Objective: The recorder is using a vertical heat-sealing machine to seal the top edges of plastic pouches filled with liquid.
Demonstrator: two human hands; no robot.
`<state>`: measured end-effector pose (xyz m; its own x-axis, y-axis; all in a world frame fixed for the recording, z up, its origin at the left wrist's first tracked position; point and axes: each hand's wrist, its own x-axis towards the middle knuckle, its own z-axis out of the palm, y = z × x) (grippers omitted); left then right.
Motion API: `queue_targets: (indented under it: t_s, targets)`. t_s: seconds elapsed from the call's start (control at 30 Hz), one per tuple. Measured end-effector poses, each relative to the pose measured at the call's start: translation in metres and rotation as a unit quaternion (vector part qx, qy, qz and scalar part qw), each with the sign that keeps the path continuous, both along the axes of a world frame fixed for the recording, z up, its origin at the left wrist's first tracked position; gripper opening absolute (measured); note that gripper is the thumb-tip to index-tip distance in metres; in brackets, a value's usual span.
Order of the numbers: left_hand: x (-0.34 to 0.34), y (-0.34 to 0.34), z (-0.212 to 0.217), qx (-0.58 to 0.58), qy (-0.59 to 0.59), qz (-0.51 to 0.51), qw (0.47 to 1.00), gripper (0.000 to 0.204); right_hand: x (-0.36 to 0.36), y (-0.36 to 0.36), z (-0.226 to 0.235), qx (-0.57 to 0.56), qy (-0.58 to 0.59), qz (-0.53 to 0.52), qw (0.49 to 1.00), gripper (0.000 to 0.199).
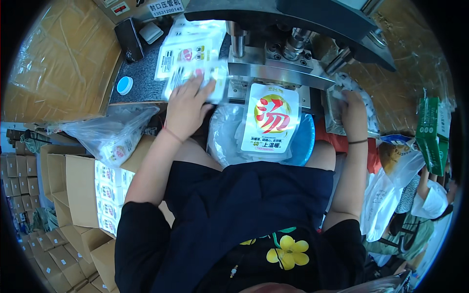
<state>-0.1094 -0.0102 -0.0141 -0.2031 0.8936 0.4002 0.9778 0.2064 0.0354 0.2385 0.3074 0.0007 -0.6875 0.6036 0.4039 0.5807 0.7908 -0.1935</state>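
Left of the press (278, 73), my splayed left hand (188, 101) is seemingly steadying a pouch (221, 74); my right hand (355, 112), I can't tell.

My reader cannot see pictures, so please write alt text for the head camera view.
A seated person's left hand touches a white printed pouch left of a metal press; the right hand is beside clear plastic. A red-lettered pouch is over a blue basin.

Right hand (354, 113): blurring, not showing its grip | left hand (187, 108): covering part of a blurring white pouch (218, 77) | red-printed pouch (271, 117): hiding part of a blue basin (307, 139) | dark press (312, 22): running off the top edge
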Motion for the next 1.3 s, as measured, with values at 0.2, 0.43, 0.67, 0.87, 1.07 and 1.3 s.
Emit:
queue_targets:
  t_s: [0.2,0.43,0.67,0.87,1.07,1.3]
  targets:
    - [0.047,-0.013,0.008,0.132,-0.638,-0.002,0.759,0.019,-0.020,-0.077,0.045,-0.030,0.147,0.006,0.989,0.022]
    - [0.108,0.019,0.025,-0.024,-0.659,-0.075,0.748,0.020,-0.069,-0.130,0.068,-0.232,0.241,0.235,0.913,0.015]
    - [0.139,0.029,0.007,-0.133,-0.879,-0.124,0.441,0.029,-0.048,-0.114,0.075,-0.247,0.028,0.300,0.921,0.019]
    - [0.116,0.044,0.003,-0.058,-0.895,-0.119,0.426,0.035,-0.025,-0.055,0.059,-0.017,-0.060,0.007,0.998,0.036]
    - [0.079,0.066,-0.001,-0.015,-0.880,-0.076,0.469,0.034,-0.013,-0.028,0.027,-0.082,-0.109,0.013,0.991,0.038]
    - [-0.048,0.036,0.001,0.191,-0.024,0.091,0.977,0.058,-0.012,-0.030,0.022,-0.049,0.006,0.015,0.999,0.039]
